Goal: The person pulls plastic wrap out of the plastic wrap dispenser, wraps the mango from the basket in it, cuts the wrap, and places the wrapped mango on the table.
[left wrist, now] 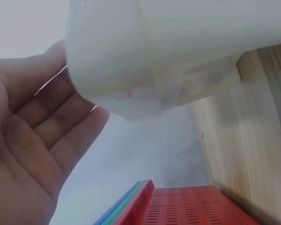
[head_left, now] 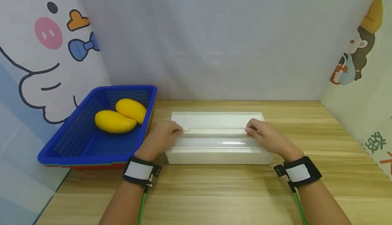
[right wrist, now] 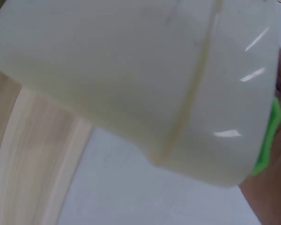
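A long white box with a glossy see-through lid stands on the table in the head view, and a pale strip runs lengthwise across the lid's middle. At the left end of that strip my left hand pinches the lid's edge with thumb and forefinger. My right hand pinches the opposite end, its fingers curled in. From the left wrist, the box's rounded end hides those fingertips. In the right wrist view a bright green piece shows between the box and my hand, whose fingers are mostly hidden.
To the left, a blue basket holds two yellow mangoes, with a red basket nested beneath it. A grey-white curtain hangs behind the wooden table. Printed cartoon sheets flank both sides.
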Demonstrator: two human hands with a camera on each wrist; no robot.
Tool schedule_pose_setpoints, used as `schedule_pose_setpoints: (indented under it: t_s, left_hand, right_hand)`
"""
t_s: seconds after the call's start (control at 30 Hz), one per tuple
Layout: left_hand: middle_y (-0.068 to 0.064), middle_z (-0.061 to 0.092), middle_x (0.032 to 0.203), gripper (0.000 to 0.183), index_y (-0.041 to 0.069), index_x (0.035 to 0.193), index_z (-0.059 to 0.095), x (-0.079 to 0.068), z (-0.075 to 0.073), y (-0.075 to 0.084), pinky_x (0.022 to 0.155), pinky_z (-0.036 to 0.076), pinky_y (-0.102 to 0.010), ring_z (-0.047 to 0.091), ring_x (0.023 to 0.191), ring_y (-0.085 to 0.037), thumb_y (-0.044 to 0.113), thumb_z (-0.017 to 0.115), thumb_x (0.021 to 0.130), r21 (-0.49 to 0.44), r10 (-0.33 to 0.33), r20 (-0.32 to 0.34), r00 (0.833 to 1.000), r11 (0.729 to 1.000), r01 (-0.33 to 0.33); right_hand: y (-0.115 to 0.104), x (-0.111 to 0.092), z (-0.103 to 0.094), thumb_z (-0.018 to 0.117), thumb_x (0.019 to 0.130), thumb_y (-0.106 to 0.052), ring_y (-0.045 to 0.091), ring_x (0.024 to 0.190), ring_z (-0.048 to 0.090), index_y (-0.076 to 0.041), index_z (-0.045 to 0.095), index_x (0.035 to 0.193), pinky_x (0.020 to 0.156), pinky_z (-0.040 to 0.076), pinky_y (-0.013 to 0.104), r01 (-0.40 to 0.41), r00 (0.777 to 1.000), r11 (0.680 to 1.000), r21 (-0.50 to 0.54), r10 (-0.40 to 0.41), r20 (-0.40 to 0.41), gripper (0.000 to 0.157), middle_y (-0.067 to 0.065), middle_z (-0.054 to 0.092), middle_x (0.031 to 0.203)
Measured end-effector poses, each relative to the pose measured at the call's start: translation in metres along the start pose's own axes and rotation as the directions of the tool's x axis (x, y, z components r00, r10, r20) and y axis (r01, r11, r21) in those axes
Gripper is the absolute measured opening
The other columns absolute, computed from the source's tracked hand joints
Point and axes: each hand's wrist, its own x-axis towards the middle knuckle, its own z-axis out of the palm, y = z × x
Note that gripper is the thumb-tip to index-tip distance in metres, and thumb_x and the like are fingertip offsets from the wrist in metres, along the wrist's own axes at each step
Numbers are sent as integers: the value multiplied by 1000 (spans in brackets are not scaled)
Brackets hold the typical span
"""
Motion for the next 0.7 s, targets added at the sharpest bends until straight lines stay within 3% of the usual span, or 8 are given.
schedule_pose_setpoints:
  t_s: [0.37, 0.57, 0.7]
  left_hand:
    - [-7, 72, 80, 7, 4, 88, 75, 3, 2, 1, 64, 57, -35, 61, 70, -14, 8, 69, 85, 60, 48, -184, 982, 998, -38]
    - [-7, 72, 79, 8, 4, 88, 75, 4, 2, 3, 62, 57, -34, 61, 69, -13, 9, 69, 86, 65, 44, -204, 978, 997, -31]
    - [-7, 71, 79, 10, 3, 89, 75, 4, 1, 3, 62, 56, -34, 60, 68, -13, 11, 68, 87, 63, 46, -226, 973, 997, -33]
  right_hand:
    - [4, 4, -1, 50, 98, -6, 17, 65, 46, 3, 58, 95, 57, 43, 35, 25, 992, 998, -58, -32, -120, 13, 8, 55, 75]
    - [11, -2, -11, 64, 91, -13, 19, 83, 55, 2, 64, 106, 71, 51, 43, 14, 1000, 1000, 13, -14, -8, 21, 12, 65, 93]
    - [15, -6, -17, 69, 86, -11, 18, 84, 56, -3, 68, 98, 71, 52, 43, 4, 999, 1000, 13, -5, 54, 15, 8, 66, 91]
